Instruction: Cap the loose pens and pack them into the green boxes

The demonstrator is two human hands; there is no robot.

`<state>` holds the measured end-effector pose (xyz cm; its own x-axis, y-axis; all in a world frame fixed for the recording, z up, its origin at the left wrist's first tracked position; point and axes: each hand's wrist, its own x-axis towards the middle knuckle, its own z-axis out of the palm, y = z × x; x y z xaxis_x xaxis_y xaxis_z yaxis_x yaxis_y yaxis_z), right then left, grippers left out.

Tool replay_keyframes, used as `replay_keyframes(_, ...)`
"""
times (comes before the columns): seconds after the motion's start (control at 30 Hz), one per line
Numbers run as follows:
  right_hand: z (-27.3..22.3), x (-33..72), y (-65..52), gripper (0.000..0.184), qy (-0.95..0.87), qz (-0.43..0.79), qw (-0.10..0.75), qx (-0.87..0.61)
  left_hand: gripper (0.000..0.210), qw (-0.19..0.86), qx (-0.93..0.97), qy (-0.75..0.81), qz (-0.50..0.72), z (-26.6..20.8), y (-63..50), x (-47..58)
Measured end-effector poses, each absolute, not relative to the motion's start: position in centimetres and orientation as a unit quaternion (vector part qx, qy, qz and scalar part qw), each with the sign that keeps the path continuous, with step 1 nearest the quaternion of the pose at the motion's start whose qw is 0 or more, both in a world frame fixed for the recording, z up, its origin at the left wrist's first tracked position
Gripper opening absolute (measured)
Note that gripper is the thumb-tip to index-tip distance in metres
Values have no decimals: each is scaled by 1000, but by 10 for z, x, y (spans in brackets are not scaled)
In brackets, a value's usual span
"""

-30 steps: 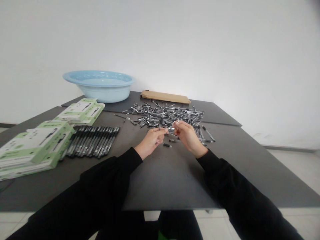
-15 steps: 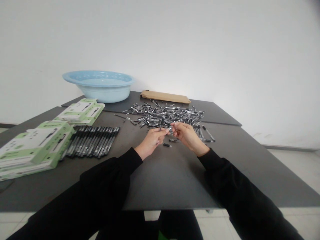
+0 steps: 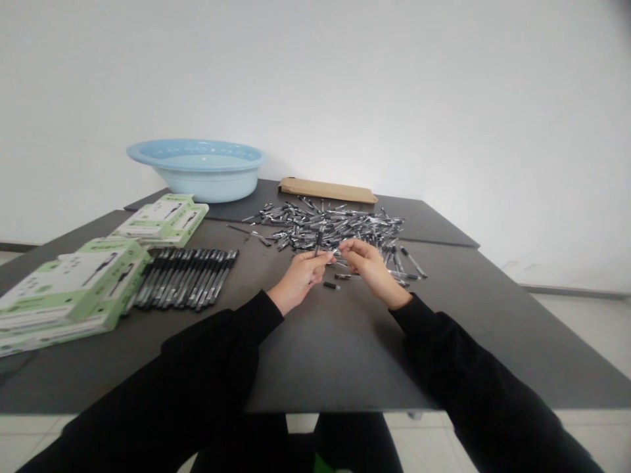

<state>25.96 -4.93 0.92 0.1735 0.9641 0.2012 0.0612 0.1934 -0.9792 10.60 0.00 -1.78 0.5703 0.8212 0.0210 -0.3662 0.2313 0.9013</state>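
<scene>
Gel pen [image 3: 320,239] pinched in our left hand [image 3: 302,276]; we can't tell if our right hand [image 3: 369,266] grips.
Likely light, stiff: hold mid-barrel.

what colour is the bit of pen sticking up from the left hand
The pen looks black there, best seen in the head view.

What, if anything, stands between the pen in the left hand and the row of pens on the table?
Nothing visible stands in the way: between the left hand, which holds the pen, and the row of pens, only bare tabletop shows. The loose pile lies farther back, outside this path.
</scene>
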Motion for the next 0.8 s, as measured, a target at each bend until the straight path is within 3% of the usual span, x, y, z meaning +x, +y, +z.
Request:
replay_keyframes(0.2,11,253,-51,24,-539,349,570,-513,24,753,473,229,396,-18,-2,106)
replay_keyframes(0.57,7,254,-51,37,-523,417,568,-480,26,746,489,225,393,-20,-4,107)
replay_keyframes(0.8,16,269,-46,36,-477,422,616,-464,36,819,452,166,311,-21,0,105)
